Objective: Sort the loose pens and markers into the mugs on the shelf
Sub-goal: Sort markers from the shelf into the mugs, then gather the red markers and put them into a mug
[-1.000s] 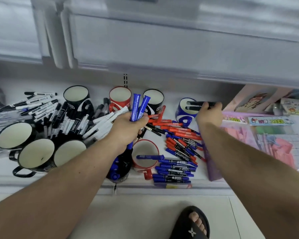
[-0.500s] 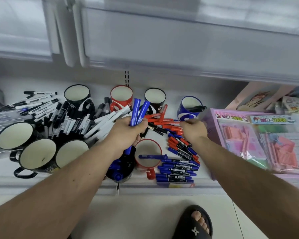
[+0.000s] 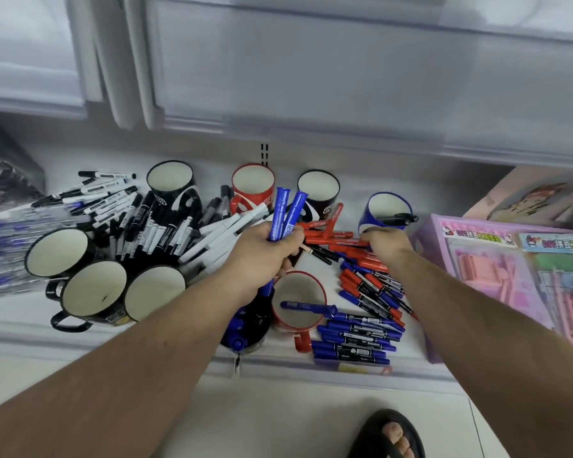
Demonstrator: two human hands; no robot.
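While most mugs sat empty, my left hand gripped two blue markers. My right hand touched the red markers; I couldn't tell its grip. Heaps remained loose.

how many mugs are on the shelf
9. Back row: black mug, red, black, blue. Front left: three black. Front centre: a dark one holding blue markers and a red one. More may be hidden.

A white shelf board runs under both hands, with a grey-white upper shelf overhanging beyond them and pale floor tiles nearer, below the wrists.
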